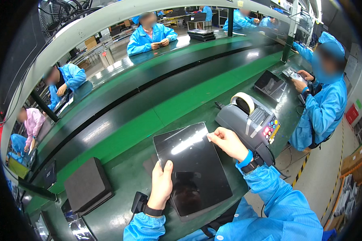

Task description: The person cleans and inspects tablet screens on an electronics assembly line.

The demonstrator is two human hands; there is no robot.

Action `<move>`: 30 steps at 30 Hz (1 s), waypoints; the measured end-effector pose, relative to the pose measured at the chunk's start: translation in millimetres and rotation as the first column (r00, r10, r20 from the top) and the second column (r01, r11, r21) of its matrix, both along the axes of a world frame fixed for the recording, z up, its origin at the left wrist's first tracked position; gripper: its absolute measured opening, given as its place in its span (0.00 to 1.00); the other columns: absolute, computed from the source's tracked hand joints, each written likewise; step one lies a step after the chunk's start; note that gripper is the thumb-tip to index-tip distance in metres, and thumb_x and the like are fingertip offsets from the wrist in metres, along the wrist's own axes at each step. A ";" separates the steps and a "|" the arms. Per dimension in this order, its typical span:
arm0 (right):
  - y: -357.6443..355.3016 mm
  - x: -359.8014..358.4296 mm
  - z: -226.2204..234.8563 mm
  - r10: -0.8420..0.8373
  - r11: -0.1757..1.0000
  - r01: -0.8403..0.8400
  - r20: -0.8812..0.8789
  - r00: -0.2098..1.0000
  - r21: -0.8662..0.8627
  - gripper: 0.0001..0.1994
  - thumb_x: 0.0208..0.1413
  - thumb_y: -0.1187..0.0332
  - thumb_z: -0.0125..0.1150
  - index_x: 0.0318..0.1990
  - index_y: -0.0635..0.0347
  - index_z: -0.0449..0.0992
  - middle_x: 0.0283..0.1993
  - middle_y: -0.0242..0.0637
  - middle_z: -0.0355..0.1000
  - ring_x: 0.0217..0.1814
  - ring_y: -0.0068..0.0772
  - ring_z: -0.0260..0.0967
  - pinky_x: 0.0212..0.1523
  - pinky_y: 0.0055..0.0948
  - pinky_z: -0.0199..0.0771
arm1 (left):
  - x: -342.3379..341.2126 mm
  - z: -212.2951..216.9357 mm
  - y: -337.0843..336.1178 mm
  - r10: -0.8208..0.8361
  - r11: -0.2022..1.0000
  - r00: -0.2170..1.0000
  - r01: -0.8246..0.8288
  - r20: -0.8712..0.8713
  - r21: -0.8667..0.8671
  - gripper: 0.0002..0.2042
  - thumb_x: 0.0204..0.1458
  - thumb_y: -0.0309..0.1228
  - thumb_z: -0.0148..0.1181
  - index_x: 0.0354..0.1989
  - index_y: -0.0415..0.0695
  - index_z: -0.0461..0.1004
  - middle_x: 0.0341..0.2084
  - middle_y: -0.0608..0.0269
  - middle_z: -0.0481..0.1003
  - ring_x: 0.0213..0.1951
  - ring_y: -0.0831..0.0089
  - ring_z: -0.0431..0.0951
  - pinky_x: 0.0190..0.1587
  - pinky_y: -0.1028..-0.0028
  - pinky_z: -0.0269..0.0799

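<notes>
A black glossy tablet-like panel [193, 172] lies tilted in front of me, over a thin dark sheet or pad on the green bench. My left hand [161, 182] grips its left edge, with the thumb lying on the glass. At the panel's upper right edge, my right hand [228, 142] is closed in a pinch. A small whitish bit shows at those fingertips, too small to name. Just beyond my right hand stands a grey electric tape dispenser [245, 122], with a tape roll [244, 99] on top and coloured buttons on its side.
A stack of dark foam pads [88, 184] sits on the left of the bench [122, 201]. Beyond runs a green and dark conveyor [157, 114]. Another dark panel [270, 85] lies at the right, near a co-worker [321, 92] in blue handling a device. More people work across the line.
</notes>
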State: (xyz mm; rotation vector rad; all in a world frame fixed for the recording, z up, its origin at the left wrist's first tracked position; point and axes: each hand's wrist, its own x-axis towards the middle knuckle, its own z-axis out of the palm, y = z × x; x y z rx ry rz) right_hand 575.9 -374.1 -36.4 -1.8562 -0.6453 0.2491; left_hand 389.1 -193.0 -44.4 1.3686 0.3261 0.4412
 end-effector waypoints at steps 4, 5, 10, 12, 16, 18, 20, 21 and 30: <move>-0.6 -25.5 17.7 -0.229 0.926 0.315 0.356 0.906 -0.208 0.14 0.56 0.59 0.61 0.30 0.62 0.69 0.21 0.40 0.69 0.21 0.39 0.69 0.25 0.35 0.68 | -0.1 2.5 -1.1 0.008 0.999 0.999 -0.006 -0.046 0.046 0.16 0.62 0.33 0.49 0.52 0.33 0.67 0.45 0.60 0.73 0.46 0.75 0.70 0.52 0.75 0.64; 1.1 -28.2 17.9 -0.226 0.927 0.312 0.355 0.907 -0.206 0.14 0.56 0.59 0.61 0.30 0.62 0.69 0.21 0.40 0.69 0.21 0.39 0.69 0.25 0.35 0.68 | -0.5 1.6 -0.8 0.012 0.999 0.999 -0.010 -0.046 0.048 0.16 0.62 0.33 0.49 0.52 0.33 0.67 0.45 0.60 0.73 0.46 0.75 0.70 0.52 0.75 0.64; 11.1 -35.0 24.0 -0.188 0.943 0.329 0.723 0.665 -0.057 0.11 0.57 0.62 0.57 0.29 0.58 0.66 0.21 0.38 0.67 0.21 0.43 0.69 0.23 0.37 0.69 | -1.5 3.1 -3.7 0.047 0.999 0.998 -0.047 -0.032 0.009 0.16 0.61 0.32 0.49 0.51 0.33 0.68 0.44 0.59 0.73 0.45 0.74 0.71 0.51 0.74 0.65; 10.9 -29.5 23.1 -0.056 0.928 0.340 0.843 0.536 -0.154 0.10 0.56 0.63 0.56 0.27 0.56 0.66 0.19 0.37 0.66 0.20 0.40 0.69 0.21 0.35 0.70 | 1.8 5.7 -6.2 0.041 0.999 0.999 -0.040 -0.030 0.022 0.15 0.61 0.32 0.49 0.51 0.33 0.68 0.44 0.59 0.74 0.45 0.74 0.71 0.51 0.73 0.65; 8.2 -19.6 11.1 0.090 0.903 0.306 0.829 0.552 -0.302 0.11 0.57 0.63 0.55 0.26 0.57 0.68 0.19 0.38 0.68 0.20 0.40 0.70 0.20 0.37 0.69 | 4.4 5.3 -6.0 0.083 0.981 0.996 -0.075 -0.035 0.178 0.14 0.61 0.30 0.50 0.49 0.32 0.68 0.42 0.58 0.74 0.43 0.75 0.71 0.47 0.74 0.67; 15.9 -21.9 8.3 0.077 0.923 0.268 0.816 0.573 -0.275 0.12 0.58 0.63 0.54 0.25 0.57 0.67 0.18 0.39 0.67 0.19 0.41 0.69 0.19 0.38 0.68 | -2.1 11.3 -9.4 0.103 0.995 0.994 -0.103 -0.022 0.009 0.13 0.60 0.31 0.52 0.47 0.35 0.67 0.37 0.62 0.73 0.37 0.77 0.72 0.40 0.77 0.67; 20.0 -23.7 9.6 0.060 0.935 0.254 0.818 0.572 -0.246 0.13 0.59 0.62 0.53 0.24 0.58 0.67 0.16 0.40 0.66 0.18 0.42 0.68 0.18 0.38 0.67 | -6.9 11.8 -6.0 0.140 0.989 0.989 -0.137 -0.052 0.064 0.15 0.60 0.33 0.53 0.47 0.34 0.66 0.36 0.64 0.73 0.37 0.78 0.72 0.40 0.78 0.68; 22.2 -23.9 11.2 0.057 0.942 0.241 0.818 0.572 -0.233 0.14 0.59 0.62 0.53 0.24 0.58 0.67 0.15 0.40 0.66 0.18 0.43 0.69 0.18 0.38 0.68 | -7.4 11.6 -6.9 0.165 0.985 0.986 -0.163 -0.033 0.052 0.14 0.60 0.33 0.52 0.48 0.34 0.66 0.36 0.63 0.73 0.37 0.77 0.72 0.41 0.78 0.68; 28.4 -9.6 15.6 0.132 0.895 0.198 0.659 0.740 -0.401 0.21 0.63 0.56 0.45 0.24 0.62 0.72 0.17 0.49 0.71 0.22 0.51 0.72 0.26 0.44 0.72 | 0.7 7.7 -11.2 0.093 0.995 0.995 -0.094 -0.017 -0.043 0.12 0.61 0.29 0.48 0.49 0.36 0.66 0.39 0.61 0.73 0.39 0.75 0.72 0.45 0.75 0.68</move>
